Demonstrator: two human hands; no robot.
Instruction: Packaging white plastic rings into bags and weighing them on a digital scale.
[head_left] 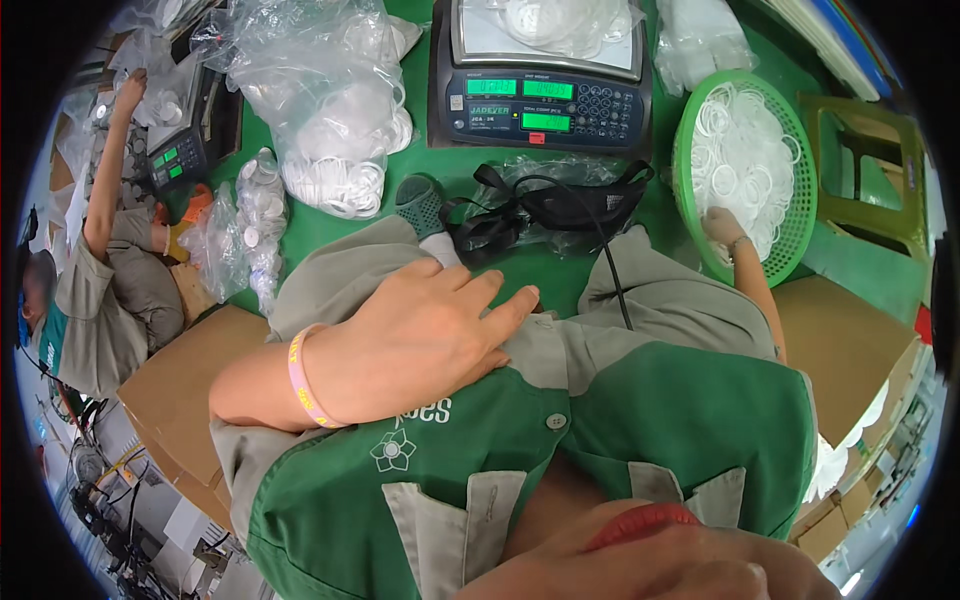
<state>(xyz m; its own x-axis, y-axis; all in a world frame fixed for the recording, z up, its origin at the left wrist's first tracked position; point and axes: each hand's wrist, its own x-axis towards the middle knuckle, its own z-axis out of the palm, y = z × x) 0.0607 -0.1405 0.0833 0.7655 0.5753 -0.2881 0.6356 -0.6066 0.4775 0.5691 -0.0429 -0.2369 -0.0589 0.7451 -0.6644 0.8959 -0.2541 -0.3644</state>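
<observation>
My left hand (430,318), with a pink band at the wrist, lies across the front of my green and grey work vest. Its fingers are spread and it holds nothing. On the right, my right hand (721,226) reaches over the near rim of a round green plastic basket (684,175). A heap of thin white rings (748,150) fills the basket, and the hand touches its near edge. The fingertips are hidden, so a grip on any ring cannot be made out.
A digital counting scale (545,105) bears a clear bag of white parts (555,22). Left of it lie clear bags of white rings (345,150). A black strapped pouch (585,205) with a cable lies before it. Far left, a co-worker's hand (130,92) reaches over another scale (178,160).
</observation>
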